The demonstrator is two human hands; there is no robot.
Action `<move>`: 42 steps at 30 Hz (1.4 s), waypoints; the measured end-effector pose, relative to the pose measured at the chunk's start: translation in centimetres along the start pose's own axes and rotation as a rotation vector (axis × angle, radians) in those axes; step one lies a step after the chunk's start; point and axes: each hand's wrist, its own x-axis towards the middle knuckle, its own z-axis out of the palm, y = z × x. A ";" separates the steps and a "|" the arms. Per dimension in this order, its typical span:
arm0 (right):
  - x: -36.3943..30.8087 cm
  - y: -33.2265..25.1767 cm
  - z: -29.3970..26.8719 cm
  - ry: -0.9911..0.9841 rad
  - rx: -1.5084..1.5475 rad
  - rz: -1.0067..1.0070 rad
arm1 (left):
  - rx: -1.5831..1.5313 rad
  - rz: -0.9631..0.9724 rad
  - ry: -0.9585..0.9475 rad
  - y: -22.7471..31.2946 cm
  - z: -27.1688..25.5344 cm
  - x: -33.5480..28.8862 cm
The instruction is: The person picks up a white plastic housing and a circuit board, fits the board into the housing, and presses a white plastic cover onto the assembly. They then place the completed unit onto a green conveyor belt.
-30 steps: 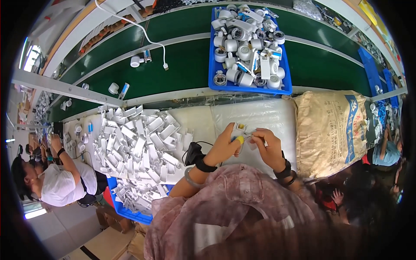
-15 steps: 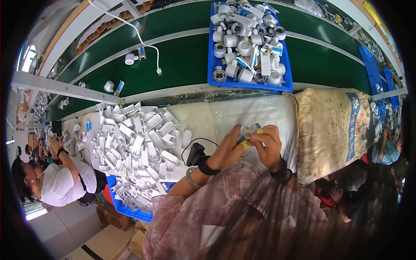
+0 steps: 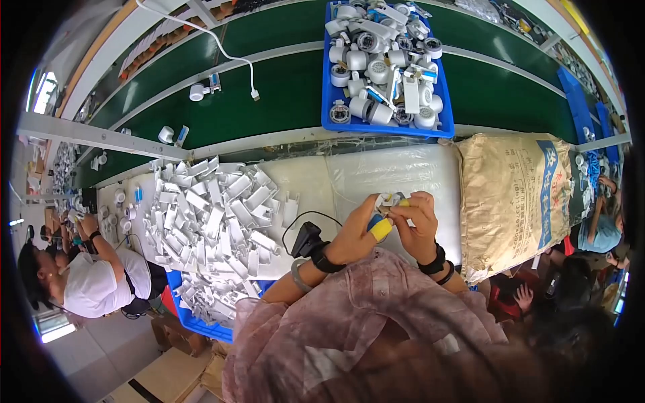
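In front of my body both hands meet over a small white plastic part [image 3: 387, 201], whose details are too small to make out. My left hand [image 3: 353, 232] is closed on its left side, the thumb wrapped in something yellow and blue. From the other side, my right hand [image 3: 418, 225] pinches the same part, with another bit of yellow at its fingertips. Left of my hands lies a big heap of white plastic housings [image 3: 215, 208] on the pale covered worktop [image 3: 306, 178].
A blue tray [image 3: 386, 131] heaped with white round units stands beyond the worktop on the green conveyor [image 3: 282, 94]. At right lies a brown paper sack [image 3: 500, 201]. A blue bin [image 3: 195, 324] of housings sits below the heap. A white cable [image 3: 232, 57] hangs across the conveyor. People work on both sides.
Both hands stay at the same spot around the part; my left thumb has shifted and shows more yellow. The loose units and cable on the conveyor sit slightly differently.
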 end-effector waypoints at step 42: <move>18.4 21.8 7.4 0.034 -0.546 0.412 | 0.967 0.050 0.669 -16.3 -15.7 1.3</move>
